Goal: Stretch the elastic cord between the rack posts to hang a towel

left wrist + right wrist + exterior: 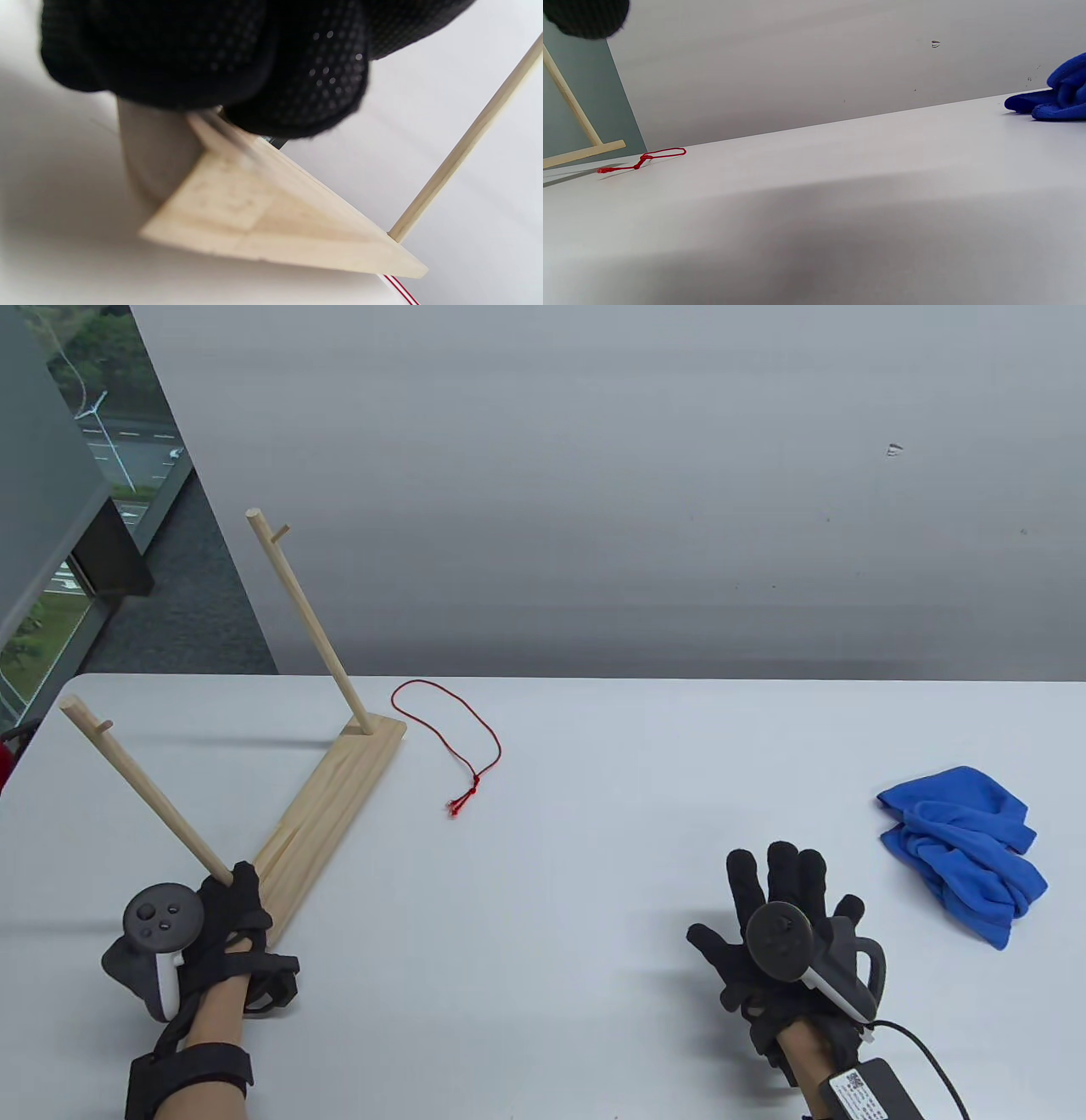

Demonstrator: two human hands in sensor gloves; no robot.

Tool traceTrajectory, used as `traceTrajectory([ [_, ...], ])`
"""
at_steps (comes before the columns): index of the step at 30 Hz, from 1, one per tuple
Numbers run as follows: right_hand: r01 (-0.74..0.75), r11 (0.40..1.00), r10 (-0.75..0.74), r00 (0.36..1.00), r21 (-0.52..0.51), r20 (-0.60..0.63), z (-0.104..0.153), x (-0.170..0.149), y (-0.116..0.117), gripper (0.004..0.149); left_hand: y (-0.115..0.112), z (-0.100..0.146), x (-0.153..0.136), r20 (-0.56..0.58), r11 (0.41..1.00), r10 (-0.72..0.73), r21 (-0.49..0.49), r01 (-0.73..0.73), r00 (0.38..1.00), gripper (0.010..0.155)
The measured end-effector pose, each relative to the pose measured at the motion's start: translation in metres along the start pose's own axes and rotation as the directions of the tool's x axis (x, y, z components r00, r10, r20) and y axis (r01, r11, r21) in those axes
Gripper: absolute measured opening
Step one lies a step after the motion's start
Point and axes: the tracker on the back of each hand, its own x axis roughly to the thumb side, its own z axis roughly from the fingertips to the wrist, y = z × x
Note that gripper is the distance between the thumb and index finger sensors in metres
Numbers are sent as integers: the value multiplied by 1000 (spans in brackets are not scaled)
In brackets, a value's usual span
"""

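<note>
Now the left hand (222, 920) holds the rack (327, 806) by its near end, the right hand (785, 937) lies spread and empty. The red cord (462, 738), thin and stretchy, lies beside the rack; pinch its loop

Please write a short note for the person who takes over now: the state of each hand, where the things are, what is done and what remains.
Left hand holds the near end of the wooden two-post rack.
Right hand is open, fingers spread, holding nothing.
Red elastic cord loop lies on the white table beside the rack's far end.
Crumpled blue towel lies at the table's right.
Done: nothing. Left: stretch cord between posts, hang towel.
</note>
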Motion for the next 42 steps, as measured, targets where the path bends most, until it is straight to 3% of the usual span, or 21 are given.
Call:
traceTrajectory([
  [15,7,1000,-7,1000,-20,6,1,-1,-2,92,18,9,44,192,999,40,13,-43,981,51],
  [22,12,999,-12,1000,-32,10,2,-1,-3,92,17,15,71,282,997,72,-31,-66,957,51],
  [32,20,999,-20,1000,-39,8,3,-2,-4,92,-8,22,109,394,983,156,-152,-103,906,51],
  [42,30,998,-30,1000,-48,7,4,-3,-5,92,-49,26,139,461,943,243,-320,-96,854,50],
])
